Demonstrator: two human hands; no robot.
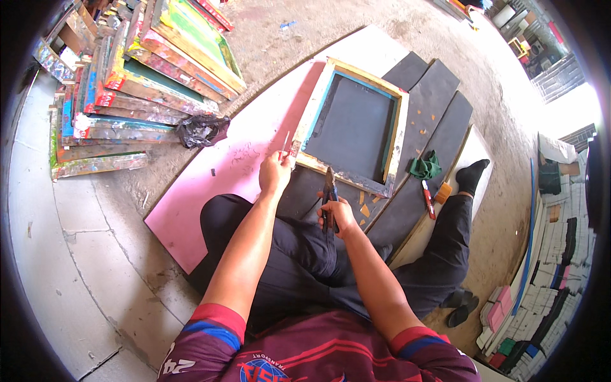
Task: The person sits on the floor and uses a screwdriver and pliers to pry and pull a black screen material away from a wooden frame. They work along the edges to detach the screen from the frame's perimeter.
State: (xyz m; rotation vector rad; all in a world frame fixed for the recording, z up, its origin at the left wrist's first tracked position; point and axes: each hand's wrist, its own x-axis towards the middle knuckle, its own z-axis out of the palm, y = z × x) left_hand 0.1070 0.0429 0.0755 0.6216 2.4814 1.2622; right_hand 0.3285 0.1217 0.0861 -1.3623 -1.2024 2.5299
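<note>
A wooden screen-printing frame [400,130] with dark mesh lies on the boards in front of me. My left hand [275,174] is closed at its near left corner, pinching a thin pale strip [286,140] that sticks up past the fingertips. Whether those fingers also touch the frame is hard to see. My right hand [338,215] grips a pair of pliers [330,183] by dark handles, jaws pointing away from me, close to the frame's near edge.
Paint-stained frames [127,121] are stacked at the far left beside a black plastic bag [200,130]. A green cloth [426,165], a red cutter knife [427,198] and an orange-brown block [443,192] lie right of the frame. Several brown scraps [365,210] are scattered on the dark boards.
</note>
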